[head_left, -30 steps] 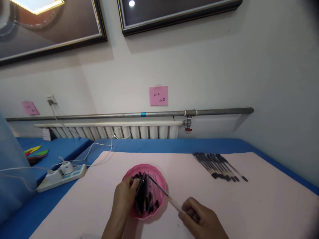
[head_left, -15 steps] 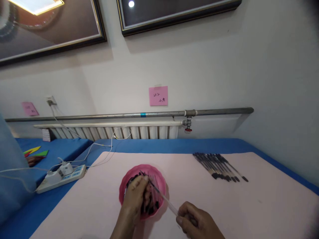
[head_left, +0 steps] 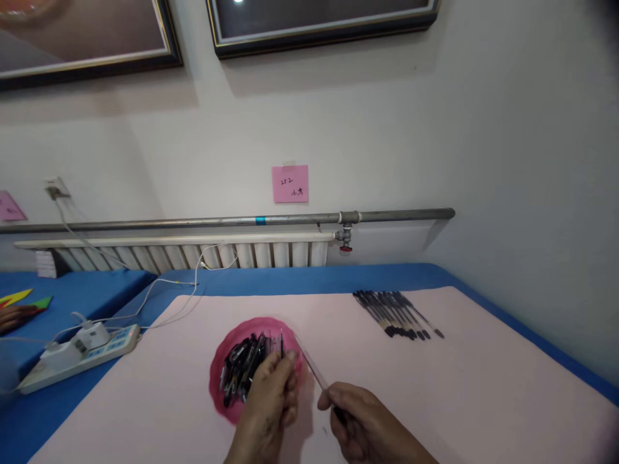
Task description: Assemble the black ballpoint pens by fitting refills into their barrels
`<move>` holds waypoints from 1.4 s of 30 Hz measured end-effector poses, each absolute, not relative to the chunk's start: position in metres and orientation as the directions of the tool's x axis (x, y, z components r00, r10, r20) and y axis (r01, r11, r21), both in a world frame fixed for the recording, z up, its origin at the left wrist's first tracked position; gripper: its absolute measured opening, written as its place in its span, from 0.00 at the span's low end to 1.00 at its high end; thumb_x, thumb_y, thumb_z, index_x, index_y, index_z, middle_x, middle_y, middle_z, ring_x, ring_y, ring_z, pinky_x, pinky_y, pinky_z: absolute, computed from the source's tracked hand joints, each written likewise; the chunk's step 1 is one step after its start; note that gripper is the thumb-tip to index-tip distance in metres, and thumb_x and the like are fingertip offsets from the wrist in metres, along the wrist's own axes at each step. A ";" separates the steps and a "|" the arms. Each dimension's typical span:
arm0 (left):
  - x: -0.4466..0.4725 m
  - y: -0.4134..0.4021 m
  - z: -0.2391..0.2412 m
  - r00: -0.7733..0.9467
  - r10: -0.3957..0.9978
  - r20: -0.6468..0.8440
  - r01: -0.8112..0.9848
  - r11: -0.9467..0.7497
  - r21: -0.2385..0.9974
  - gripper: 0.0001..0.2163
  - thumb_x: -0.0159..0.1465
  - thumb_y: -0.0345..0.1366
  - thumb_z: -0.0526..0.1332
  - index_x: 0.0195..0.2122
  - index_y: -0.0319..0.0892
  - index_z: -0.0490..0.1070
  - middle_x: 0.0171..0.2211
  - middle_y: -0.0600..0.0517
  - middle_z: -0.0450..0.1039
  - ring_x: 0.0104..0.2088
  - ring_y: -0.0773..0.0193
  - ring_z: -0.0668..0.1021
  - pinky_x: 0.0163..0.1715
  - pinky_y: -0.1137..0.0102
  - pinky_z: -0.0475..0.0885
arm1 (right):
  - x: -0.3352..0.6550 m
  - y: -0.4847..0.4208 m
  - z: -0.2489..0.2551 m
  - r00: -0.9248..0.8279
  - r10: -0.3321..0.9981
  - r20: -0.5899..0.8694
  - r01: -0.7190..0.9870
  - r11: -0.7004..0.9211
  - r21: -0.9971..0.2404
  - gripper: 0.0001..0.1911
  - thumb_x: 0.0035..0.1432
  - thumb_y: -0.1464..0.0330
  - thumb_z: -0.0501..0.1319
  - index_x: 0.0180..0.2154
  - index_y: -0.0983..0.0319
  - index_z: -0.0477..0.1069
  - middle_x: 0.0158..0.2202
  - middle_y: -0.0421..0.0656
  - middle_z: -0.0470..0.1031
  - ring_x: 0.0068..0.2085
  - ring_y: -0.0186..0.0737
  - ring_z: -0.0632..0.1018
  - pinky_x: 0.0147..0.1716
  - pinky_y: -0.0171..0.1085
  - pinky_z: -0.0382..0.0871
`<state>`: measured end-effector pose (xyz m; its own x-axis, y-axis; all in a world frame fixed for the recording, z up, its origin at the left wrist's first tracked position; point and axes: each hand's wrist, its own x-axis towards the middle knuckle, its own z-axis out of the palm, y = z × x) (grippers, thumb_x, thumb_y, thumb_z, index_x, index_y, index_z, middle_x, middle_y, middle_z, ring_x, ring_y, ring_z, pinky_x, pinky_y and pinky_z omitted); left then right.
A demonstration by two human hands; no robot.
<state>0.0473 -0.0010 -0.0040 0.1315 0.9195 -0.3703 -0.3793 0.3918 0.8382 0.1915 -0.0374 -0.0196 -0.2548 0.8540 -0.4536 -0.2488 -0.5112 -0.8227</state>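
Observation:
My left hand point(head_left: 272, 390) is closed over the near right side of a pink scalloped bowl point(head_left: 216, 351), pinching a thin dark pen refill point(head_left: 282, 343) whose pointed end sticks upward. To its right, my right hand point(head_left: 360, 412) is wrapped round a clear pen barrel point(head_left: 313, 366) with a dark part near the palm. The barrel slants up and left, its far end close to the bowl's rim and apart from the refill. Inside the bowl lie many black pen parts point(head_left: 242, 361) and some clear tubes, partly hidden by my left hand.
Black-capped pens point(head_left: 396, 316) lie side by side on the pink sheet point(head_left: 464, 386) at the right. A power strip point(head_left: 80, 361) with plugged-in chargers and white cables sits at left. Beyond it, another person's hand point(head_left: 17, 316) rests near coloured pieces. Radiator and pipe point(head_left: 401, 216) line the wall.
The view has shifted right. My hands' pieces, close together and in line before, are now apart. The left hand has moved to the bowl's right side, and the refill now points up.

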 end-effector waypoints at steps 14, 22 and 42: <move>0.047 -0.005 0.000 0.262 0.911 -0.319 -0.568 0.413 0.712 0.21 0.44 0.46 0.71 0.33 0.36 0.71 0.15 0.64 0.52 0.13 0.81 0.51 0.10 0.81 0.42 | 0.189 -0.042 -0.014 -0.434 0.808 -0.399 -0.338 -0.557 -0.758 0.16 0.49 0.58 0.60 0.24 0.65 0.69 0.19 0.35 0.66 0.13 0.21 0.60 0.12 0.26 0.41; 0.052 -0.004 -0.005 0.194 0.932 -0.306 -0.622 0.358 0.696 0.19 0.42 0.44 0.72 0.27 0.37 0.69 0.14 0.64 0.51 0.13 0.81 0.51 0.09 0.81 0.42 | 0.182 -0.039 -0.028 -0.271 0.909 -0.316 -0.331 -0.396 -0.856 0.14 0.42 0.66 0.68 0.22 0.60 0.61 0.12 0.27 0.61 0.11 0.20 0.53 0.12 0.26 0.38; 0.053 -0.003 -0.006 0.221 0.927 -0.302 -0.585 0.374 0.719 0.18 0.49 0.45 0.69 0.32 0.36 0.70 0.13 0.65 0.50 0.13 0.80 0.50 0.10 0.80 0.42 | 0.181 -0.036 -0.027 -0.467 0.794 -0.388 -0.296 -0.554 -0.778 0.23 0.43 0.49 0.62 0.27 0.64 0.70 0.18 0.37 0.70 0.15 0.25 0.65 0.14 0.27 0.50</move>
